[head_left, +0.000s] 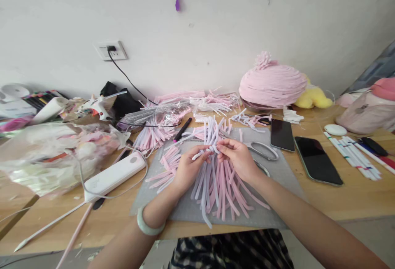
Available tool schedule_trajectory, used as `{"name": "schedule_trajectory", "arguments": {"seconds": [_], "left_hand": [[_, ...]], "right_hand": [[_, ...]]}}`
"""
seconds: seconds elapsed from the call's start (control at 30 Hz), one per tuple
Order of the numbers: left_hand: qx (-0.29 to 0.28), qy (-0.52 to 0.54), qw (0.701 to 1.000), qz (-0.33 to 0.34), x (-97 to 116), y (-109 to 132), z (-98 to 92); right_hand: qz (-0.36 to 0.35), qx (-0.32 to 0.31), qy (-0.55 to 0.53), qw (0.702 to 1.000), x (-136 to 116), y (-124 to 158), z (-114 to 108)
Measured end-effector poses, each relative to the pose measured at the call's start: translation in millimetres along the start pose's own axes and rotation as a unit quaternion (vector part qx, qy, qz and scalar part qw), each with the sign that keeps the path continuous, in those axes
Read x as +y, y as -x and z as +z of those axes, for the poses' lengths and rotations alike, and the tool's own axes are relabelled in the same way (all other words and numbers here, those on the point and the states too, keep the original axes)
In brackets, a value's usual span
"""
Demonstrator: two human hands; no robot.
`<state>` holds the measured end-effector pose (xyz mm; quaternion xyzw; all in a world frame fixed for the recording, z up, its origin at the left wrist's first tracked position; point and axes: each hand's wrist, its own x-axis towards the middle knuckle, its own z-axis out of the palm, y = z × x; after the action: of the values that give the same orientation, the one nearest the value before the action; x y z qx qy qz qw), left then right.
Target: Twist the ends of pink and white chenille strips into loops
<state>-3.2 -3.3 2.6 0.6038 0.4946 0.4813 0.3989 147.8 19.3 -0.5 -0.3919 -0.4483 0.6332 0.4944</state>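
Observation:
Both hands meet over a grey mat [277, 174] on a wooden table. My left hand [188, 166] and my right hand [237, 155] are closed around the middle of a bundle of pink and white pipe cleaners [216, 178]. The bundle's ends fan out above and below the hands. A pale green bangle [146, 223] sits on my left wrist. Loose pink pipe cleaner pieces [165, 170] lie on the mat left of my left hand.
Scissors [262, 149] lie just right of my right hand, two phones [308, 153] beyond them. A white power bank [115, 176] with cable lies at left, beside a plastic bag [52, 153] and a glue gun [97, 106]. A pink coiled dome [271, 85] stands at the back.

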Motion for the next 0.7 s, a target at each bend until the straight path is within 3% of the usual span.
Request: {"name": "schedule_trajectory", "arguments": {"seconds": [0.2,0.37,0.47,0.6,0.7], "left_hand": [[-0.033,-0.034,0.998,0.028,-6,1,-0.6],[-0.069,0.005,0.997,-0.022,-14,-5,-0.6],[-0.071,0.05,0.995,-0.054,-14,-9,-1.2],[-0.105,0.137,0.983,-0.065,-17,-10,-0.9],[-0.121,0.169,0.976,-0.064,-21,-8,0.1]], "right_hand": [[-0.002,-0.04,0.054,0.998,-2,1,-1],[0.011,-0.072,0.095,0.993,1,3,3],[-0.063,-0.089,0.178,0.978,2,5,3],[-0.193,-0.102,0.316,0.923,2,5,0],[-0.239,-0.093,0.361,0.897,2,4,-3]]}}
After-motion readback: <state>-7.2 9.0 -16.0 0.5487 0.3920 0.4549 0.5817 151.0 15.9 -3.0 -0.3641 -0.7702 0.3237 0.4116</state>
